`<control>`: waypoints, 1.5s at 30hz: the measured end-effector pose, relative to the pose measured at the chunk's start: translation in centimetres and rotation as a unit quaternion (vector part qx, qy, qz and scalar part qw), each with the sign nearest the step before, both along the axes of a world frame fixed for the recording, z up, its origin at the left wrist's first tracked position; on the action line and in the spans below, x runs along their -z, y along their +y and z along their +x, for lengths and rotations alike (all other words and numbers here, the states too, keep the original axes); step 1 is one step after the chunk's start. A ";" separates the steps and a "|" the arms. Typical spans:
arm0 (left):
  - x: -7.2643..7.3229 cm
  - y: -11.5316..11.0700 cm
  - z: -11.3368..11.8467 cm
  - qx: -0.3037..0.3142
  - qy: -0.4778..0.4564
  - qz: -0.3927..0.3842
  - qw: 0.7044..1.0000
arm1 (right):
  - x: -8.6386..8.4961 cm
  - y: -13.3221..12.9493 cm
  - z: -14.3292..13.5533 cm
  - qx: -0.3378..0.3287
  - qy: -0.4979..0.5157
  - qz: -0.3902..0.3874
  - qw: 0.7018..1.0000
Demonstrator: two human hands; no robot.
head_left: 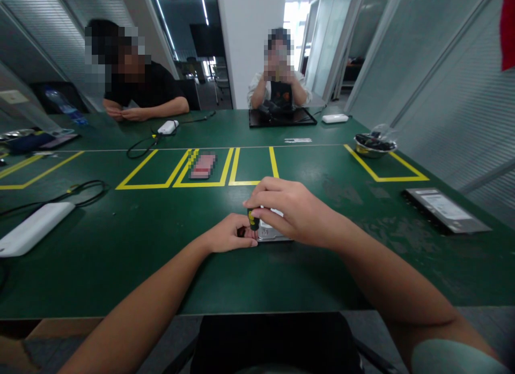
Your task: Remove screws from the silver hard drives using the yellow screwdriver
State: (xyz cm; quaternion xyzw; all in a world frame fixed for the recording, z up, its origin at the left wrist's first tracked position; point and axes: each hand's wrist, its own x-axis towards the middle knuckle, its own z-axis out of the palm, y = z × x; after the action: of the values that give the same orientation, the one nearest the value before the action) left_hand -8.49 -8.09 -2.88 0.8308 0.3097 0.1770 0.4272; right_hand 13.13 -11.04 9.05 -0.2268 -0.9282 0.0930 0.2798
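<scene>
A silvery hard drive (273, 234) lies flat on the green table in front of me, partly covered by my hands. My right hand (292, 205) is closed around a short black-and-yellow screwdriver (253, 219), held upright with its shaft pointing down at the drive's left end. My left hand (231, 234) rests on the table and grips that same end, thumb in front and fingers behind. The screwdriver's tip meets the drive close to the left fingertips; whether it sits in a screw is too small to tell.
Another hard drive (448, 210) lies at the right. Beyond it stands a metal bowl (375, 146) of dark items. Yellow tape (201, 184) marks rectangles, one holding a pink object (203, 166). A white power strip (36, 229) is at left. Two people sit across the table.
</scene>
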 end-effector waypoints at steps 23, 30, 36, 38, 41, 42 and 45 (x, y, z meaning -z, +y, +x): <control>0.3 0.0 0.0 -0.006 0.007 0.000 1.000 | 0.2 0.5 0.0 -0.033 0.014 -0.003 0.999; 0.3 0.0 0.0 -0.008 0.026 -0.029 0.999 | 0.4 0.6 0.1 -0.055 0.026 0.006 0.998; 0.4 0.0 -0.1 -0.008 0.034 -0.044 0.998 | 0.6 0.6 0.1 -0.049 0.030 0.000 0.998; 0.2 0.0 -0.1 -0.009 0.038 -0.037 0.999 | 0.6 0.7 0.1 -0.050 0.037 0.002 0.998; 0.1 0.0 -0.1 -0.007 0.037 -0.029 0.999 | 0.5 0.8 0.1 -0.046 0.036 -0.004 0.998; 0.1 0.0 0.0 -0.006 0.037 -0.027 0.999 | 0.5 0.7 0.1 -0.044 0.033 -0.005 0.998; 0.2 0.0 -0.1 -0.011 0.042 -0.018 0.999 | 0.3 0.6 0.1 -0.028 0.019 -0.005 0.999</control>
State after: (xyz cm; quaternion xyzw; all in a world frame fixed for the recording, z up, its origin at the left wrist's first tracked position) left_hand -8.56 -8.12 -3.05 0.8264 0.3392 0.1411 0.4268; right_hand 13.19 -10.41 8.70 -0.1998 -0.9283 0.1096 0.2938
